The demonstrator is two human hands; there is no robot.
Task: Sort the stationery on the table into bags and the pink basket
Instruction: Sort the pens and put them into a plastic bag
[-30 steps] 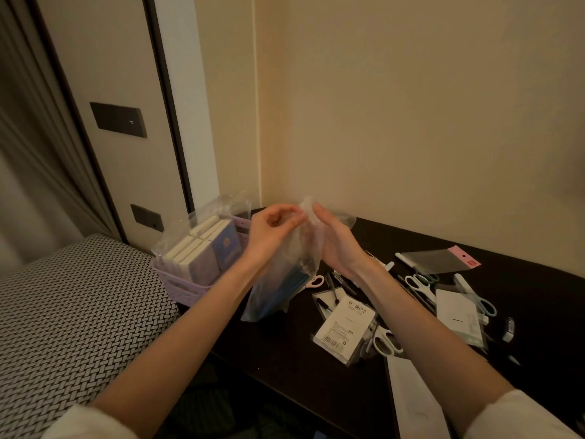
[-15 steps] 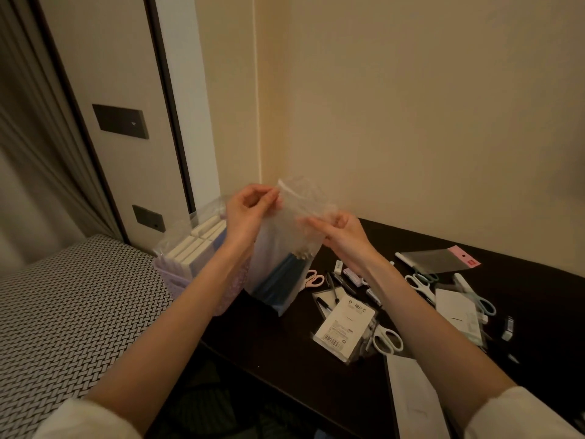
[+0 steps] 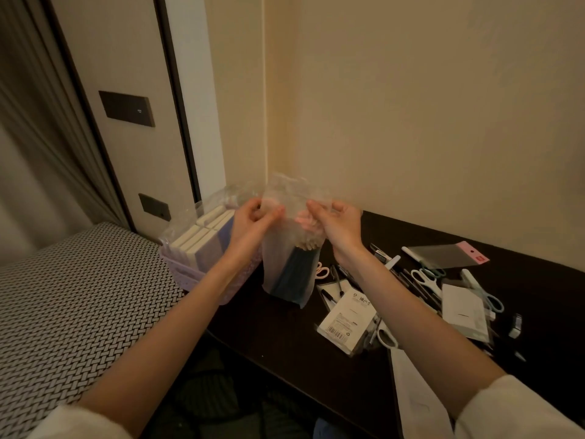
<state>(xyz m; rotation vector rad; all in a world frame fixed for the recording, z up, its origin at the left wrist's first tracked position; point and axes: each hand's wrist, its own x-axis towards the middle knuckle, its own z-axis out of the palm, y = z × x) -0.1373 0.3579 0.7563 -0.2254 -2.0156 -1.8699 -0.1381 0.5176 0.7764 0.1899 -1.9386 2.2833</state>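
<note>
Right, my left hand (image 3: 253, 218) and right hand (image 3: 335, 223) pinch the clear bag (image 3: 289, 267) top, so I'd press the seal flat before dropping it in the pink basket (image 3: 190, 274) at nine o'clock.

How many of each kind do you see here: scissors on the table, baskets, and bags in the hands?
Scissors: 4 that I can make out
Pink basket: 1
Clear bag, pinched by left hand and right hand: 1
Total: 6
</note>
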